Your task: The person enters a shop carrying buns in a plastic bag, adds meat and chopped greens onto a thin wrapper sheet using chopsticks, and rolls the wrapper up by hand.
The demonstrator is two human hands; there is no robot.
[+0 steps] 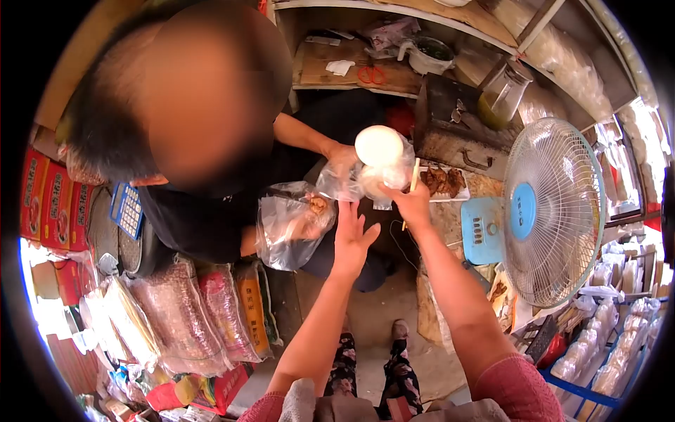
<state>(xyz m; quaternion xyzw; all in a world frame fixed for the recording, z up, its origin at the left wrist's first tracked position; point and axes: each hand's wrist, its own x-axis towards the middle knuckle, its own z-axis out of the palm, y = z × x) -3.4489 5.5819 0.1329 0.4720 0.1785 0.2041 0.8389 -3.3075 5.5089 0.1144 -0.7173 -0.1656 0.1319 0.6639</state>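
My right hand (411, 205) is closed on a pale thin stick (415, 174), perhaps chopsticks, and on the edge of a clear plastic bag (383, 197). A round white flat bun (380, 146) shows at the top of this bag, with another pale piece under it. My left hand (354, 240) has its fingers stretched upward and thumb apart, the fingertips just below the plastic. Another person's hand (340, 160) is at the bag's left side. That person's other hand is inside a second clear bag (285, 232), next to a brown piece of food (318, 205).
At right stand a blue-based fan (552, 211) and a white tray of brown food (444, 184). A glass jug (505, 95) and red scissors (370, 75) are at the back. Full sacks (179, 316) line the left. The other person sits close, front left.
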